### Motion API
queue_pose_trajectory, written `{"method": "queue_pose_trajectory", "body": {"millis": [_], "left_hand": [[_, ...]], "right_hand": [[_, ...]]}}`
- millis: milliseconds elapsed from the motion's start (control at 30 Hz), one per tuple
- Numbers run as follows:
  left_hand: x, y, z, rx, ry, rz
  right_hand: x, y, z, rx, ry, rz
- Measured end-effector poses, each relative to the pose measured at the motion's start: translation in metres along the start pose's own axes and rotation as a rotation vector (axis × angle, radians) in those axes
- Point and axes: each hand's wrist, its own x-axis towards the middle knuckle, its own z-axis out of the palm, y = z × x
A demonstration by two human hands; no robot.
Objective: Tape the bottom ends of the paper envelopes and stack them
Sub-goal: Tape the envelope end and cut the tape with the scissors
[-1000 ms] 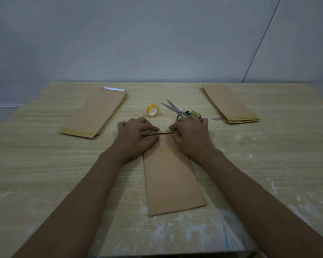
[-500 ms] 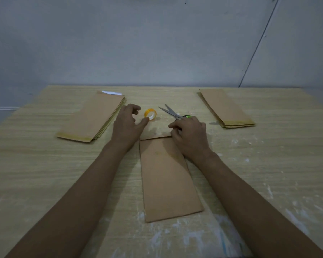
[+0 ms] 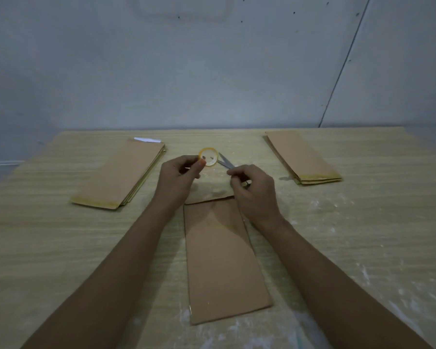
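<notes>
A brown paper envelope lies lengthwise in front of me, its far end folded over. My left hand pinches a small yellow tape roll and holds it above the table past the envelope's far end. My right hand hovers over the fold with thumb and forefinger pinched together; whether they hold a tape end is not visible. A stack of envelopes with taped ends lies at the left, and another stack lies at the right.
Scissors lie on the wooden table behind my right hand, their handles hidden by it. A white slip sticks out behind the left stack. White dust marks the table near me and to the right. A grey wall stands behind.
My left hand left the envelope's fold, reached to the tape roll and lifted it. My right hand rose off the fold and pinched its fingers together. The folded flap has sprung partly up.
</notes>
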Motion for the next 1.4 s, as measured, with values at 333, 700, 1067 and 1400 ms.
{"method": "queue_pose_trajectory", "body": {"millis": [333,700,1067,1400], "left_hand": [[-0.018,-0.001,0.023,-0.189,-0.207,-0.093],[-0.01,-0.013,0.02,-0.395,-0.315,-0.252],[-0.01,-0.014,0.021,-0.389,-0.373,-0.19],[-0.013,-0.011,0.021,-0.308,-0.368,-0.124]], "right_hand": [[0.009,-0.016,-0.015,0.656,-0.113,0.591],[0.017,-0.006,-0.014,0.957,-0.259,0.775],[0.017,-0.001,-0.016,0.976,-0.286,0.773],[0.018,-0.001,-0.015,0.961,-0.295,0.807]]}}
